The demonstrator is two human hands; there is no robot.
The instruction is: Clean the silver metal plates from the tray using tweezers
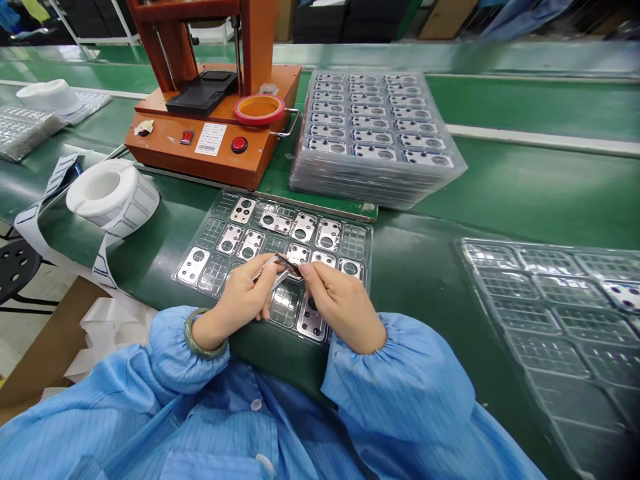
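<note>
My left hand (249, 291), with a green bangle at the wrist, is closed on a thin silver metal piece (280, 279), seen nearly edge-on. My right hand (341, 303) pinches the end of a small dark strip (289, 263) that meets the silver piece between my fingertips. Whether the two are joined, I cannot tell. Under both hands lies a clear plastic tray (213, 235) with silver camera-cover-like plates (193, 265) in some pockets. Each plate has one large round hole and several small ones. My hands hide part of the tray.
Behind the tray stands an orange press (195, 150) with a red tape roll (259, 111) on it. A tall stack of filled trays (375, 170) is to its right. A label roll (113, 193) sits left; another clear tray (545, 313) lies right.
</note>
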